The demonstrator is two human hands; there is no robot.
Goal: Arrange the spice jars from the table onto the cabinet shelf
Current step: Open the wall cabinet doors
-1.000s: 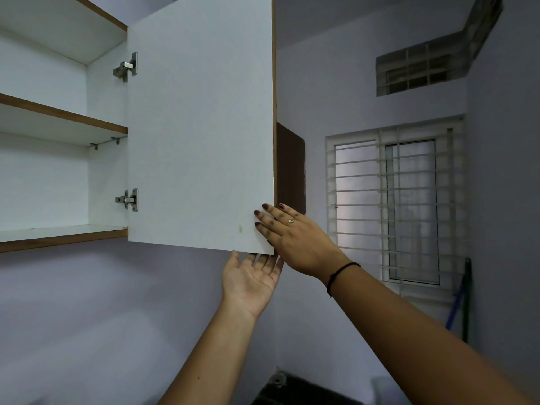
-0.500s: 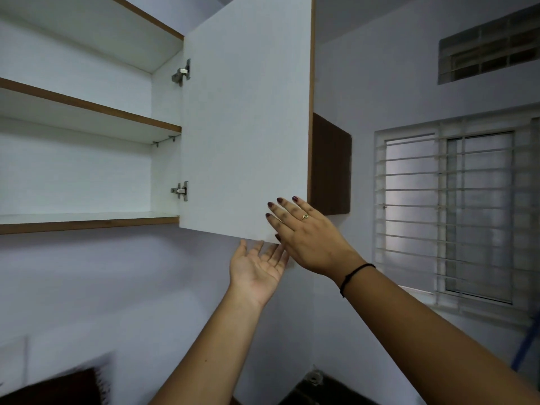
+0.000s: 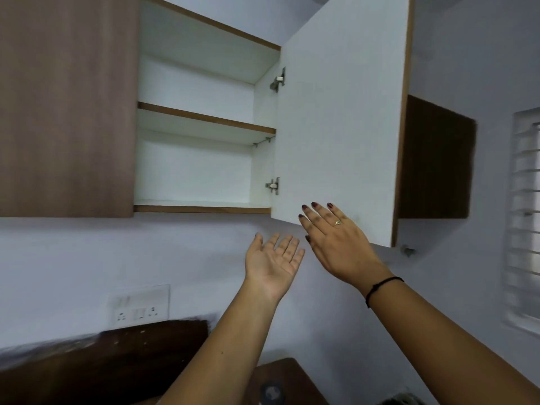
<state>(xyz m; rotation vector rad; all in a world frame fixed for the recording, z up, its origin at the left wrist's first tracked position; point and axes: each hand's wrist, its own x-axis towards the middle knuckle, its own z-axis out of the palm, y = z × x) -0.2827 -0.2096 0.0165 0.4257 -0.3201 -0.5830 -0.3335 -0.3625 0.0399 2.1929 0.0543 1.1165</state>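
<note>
By my reckoning the job has barely begun. The cabinet door point(image 3: 339, 127) stands swung wide with its white inner face toward us, but no spice jars are on the lower shelf point(image 3: 201, 209) or the upper shelf point(image 3: 204, 119). None can be seen anywhere in view, so every jar is left to fetch and set up there. Both hands are raised and hold nothing. The left hand point(image 3: 271, 264) is palm up with fingers straight, just beneath the door's bottom edge. The right hand point(image 3: 336, 244) is spread flat, its back toward us, over the door's lower corner. I cannot tell whether its fingertips touch the panel or hang just off it. The two hands are near each other but apart. The cabinet is white inside with brown trim, has metal hinges point(image 3: 273, 185) on the open door, and a closed brown door point(image 3: 67, 106) to its left. It hangs on a pale wall. Below it are a switch plate point(image 3: 138, 306) and a dark wooden board point(image 3: 102, 358). At the bottom edge is what looks like a brown table point(image 3: 280, 372), with a small round thing on it too blurred to name. A barred window point(image 3: 526, 214) is at the right.
</note>
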